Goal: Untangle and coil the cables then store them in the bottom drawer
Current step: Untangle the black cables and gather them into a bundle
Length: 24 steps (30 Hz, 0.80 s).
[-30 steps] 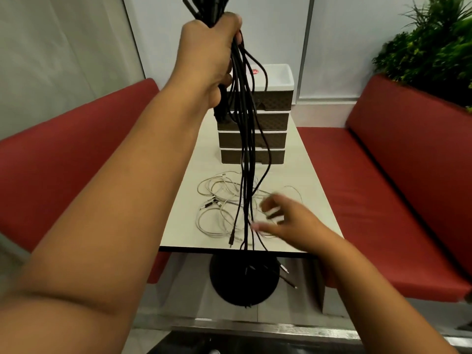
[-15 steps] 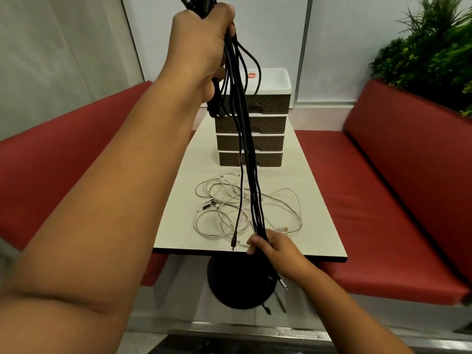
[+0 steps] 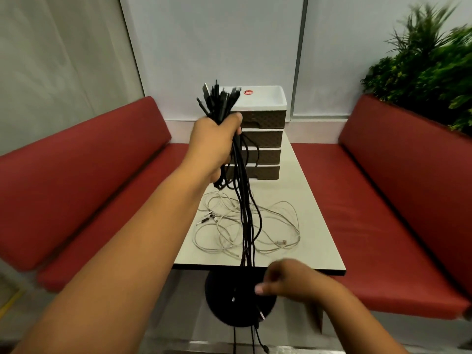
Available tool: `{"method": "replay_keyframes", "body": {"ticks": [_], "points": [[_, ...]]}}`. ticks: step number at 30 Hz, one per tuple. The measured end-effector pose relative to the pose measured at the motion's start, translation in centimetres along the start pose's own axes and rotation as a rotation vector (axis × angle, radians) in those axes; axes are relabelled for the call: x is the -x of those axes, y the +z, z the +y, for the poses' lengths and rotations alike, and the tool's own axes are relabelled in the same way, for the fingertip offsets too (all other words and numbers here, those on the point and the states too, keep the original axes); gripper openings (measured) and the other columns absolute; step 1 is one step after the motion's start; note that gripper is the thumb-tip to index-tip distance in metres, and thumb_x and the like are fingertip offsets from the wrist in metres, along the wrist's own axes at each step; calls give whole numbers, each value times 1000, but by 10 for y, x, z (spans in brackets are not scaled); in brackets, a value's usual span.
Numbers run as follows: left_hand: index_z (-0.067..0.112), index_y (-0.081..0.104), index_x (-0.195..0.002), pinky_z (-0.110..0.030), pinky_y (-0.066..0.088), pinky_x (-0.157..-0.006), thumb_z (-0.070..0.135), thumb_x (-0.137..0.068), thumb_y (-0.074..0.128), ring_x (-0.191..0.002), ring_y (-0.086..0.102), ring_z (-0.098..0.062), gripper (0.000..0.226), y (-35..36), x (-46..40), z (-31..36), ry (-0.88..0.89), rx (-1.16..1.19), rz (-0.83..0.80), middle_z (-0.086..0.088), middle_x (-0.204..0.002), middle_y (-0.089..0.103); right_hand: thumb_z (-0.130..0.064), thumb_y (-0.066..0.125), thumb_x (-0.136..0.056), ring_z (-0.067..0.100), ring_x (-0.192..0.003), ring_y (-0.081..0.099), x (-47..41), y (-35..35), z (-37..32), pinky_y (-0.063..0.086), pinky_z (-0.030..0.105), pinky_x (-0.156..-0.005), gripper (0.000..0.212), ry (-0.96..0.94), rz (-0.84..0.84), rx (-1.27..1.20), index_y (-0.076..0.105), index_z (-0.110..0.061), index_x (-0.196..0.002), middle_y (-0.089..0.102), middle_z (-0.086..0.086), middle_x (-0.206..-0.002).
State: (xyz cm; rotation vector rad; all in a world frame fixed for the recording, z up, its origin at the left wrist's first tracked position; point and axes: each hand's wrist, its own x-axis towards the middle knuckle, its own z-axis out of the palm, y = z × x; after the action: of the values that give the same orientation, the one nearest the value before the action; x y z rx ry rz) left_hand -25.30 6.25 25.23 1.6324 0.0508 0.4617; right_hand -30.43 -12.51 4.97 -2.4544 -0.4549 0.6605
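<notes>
Left hand (image 3: 217, 144) grips the black cables (image 3: 246, 213) upright above the table (image 3: 316, 205); blurred right hand (image 3: 293, 282), grasp unclear, nears their dangling ends—untangling stage, calling for combing strands straight.

Red round "Uniplus" sticker (image 3: 248, 92) on drawer unit (image 3: 265, 116) top tray.

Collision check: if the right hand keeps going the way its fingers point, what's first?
Likely the hanging black cable bundle, just left of the blurred right hand, whose fingers point left; depth unclear.
</notes>
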Motion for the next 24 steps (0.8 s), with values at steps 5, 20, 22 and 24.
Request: {"method": "replay_keyframes", "body": {"ticks": [5,20,22,24], "points": [[19,61,-56,-33,39,-55,33,-88,66,-55,44,-23,36,8,39,-20,-50,-16,-152,-1,-53,46,-58,77,-68,0,-94,58,30,-29,-74,49,21,-79,49,-317,597,-458,51,-33,-102,61,-14,-99],[13,49,-68,-14,14,-38,36,-98,55,-37,16,-6,38,-63,55,-53,-273,79,-258,9,-43,22,-36,51,-99,6,-55,47,10,50,-16,44,28,-61,23,-33,335,-752,53,-21,-81,48,-12,-59],[16,45,-66,-13,13,-38,37,-98,54,-36,14,-5,39,-70,56,-46,-258,155,-252,9,-43,20,-32,54,-99,5,-52,46,8,61,0,43,24,-56,20,19,279,-786,57,-20,-83,48,-12,-57],[17,44,-65,-12,12,-38,39,-98,52,-35,14,-3,40,-73,57,-37,-256,227,-259,10,-42,19,-30,55,-98,9,-53,49,5,73,18,43,23,-55,19,98,232,-726,59,-13,-89,51,-5,-57]]}}
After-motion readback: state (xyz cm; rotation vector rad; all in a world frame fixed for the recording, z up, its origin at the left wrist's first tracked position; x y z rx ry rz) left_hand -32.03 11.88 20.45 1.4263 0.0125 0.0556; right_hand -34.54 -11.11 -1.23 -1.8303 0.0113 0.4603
